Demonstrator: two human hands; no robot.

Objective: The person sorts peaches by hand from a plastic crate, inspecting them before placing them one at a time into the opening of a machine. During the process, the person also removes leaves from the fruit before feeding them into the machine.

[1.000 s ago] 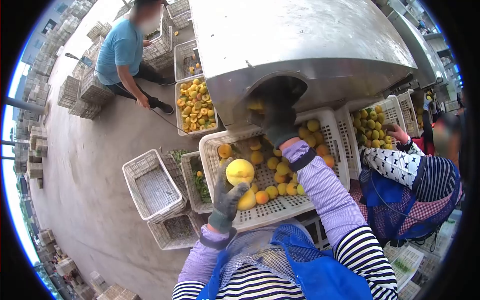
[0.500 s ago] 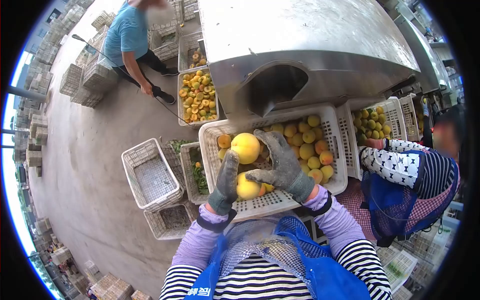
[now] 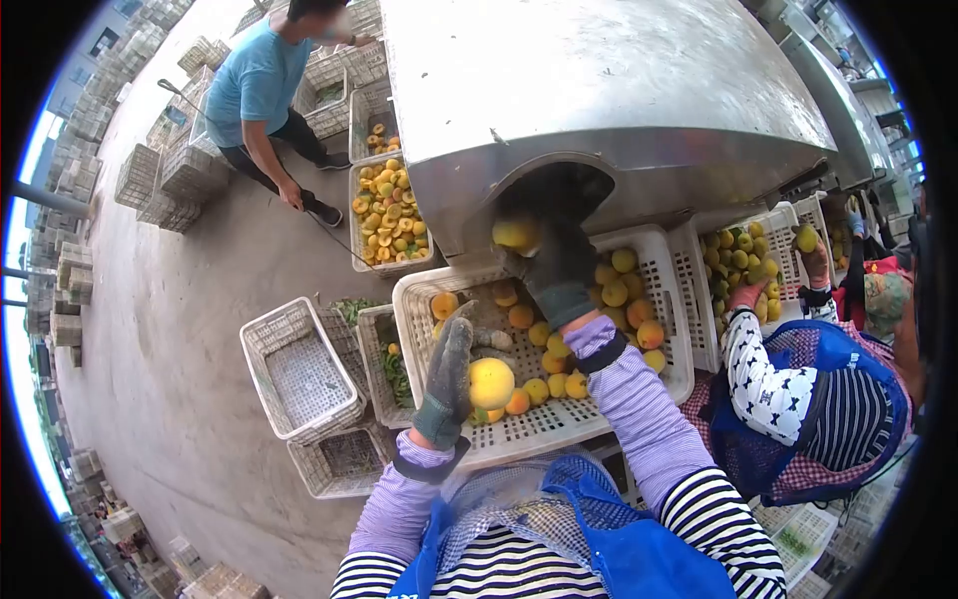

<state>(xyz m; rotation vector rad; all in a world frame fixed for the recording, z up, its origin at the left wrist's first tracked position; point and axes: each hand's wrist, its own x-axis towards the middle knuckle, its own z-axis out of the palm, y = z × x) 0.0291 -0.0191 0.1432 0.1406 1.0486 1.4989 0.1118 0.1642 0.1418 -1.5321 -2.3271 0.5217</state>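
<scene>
Your right hand [image 3: 559, 268] has its fingers around a yellow fruit [image 3: 516, 235] at the metal opening [image 3: 589, 185]; your left hand [image 3: 443, 384] holds a second fruit [image 3: 491, 383]. Many are still left in the crate [image 3: 539, 441].

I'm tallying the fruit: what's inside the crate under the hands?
The crate shows loose yellow-orange fruit on a slotted floor. Whatever lies beneath the left hand and right hand is covered.

Person [image 3: 255, 85] in blue shirt, holding rod [image 3: 334, 238]; stacked crates [image 3: 188, 170]; crate of cut fruit [image 3: 404, 267]; crate of leaves [image 3: 369, 344]; co-worker [image 3: 848, 404], blue-aproned.
</scene>
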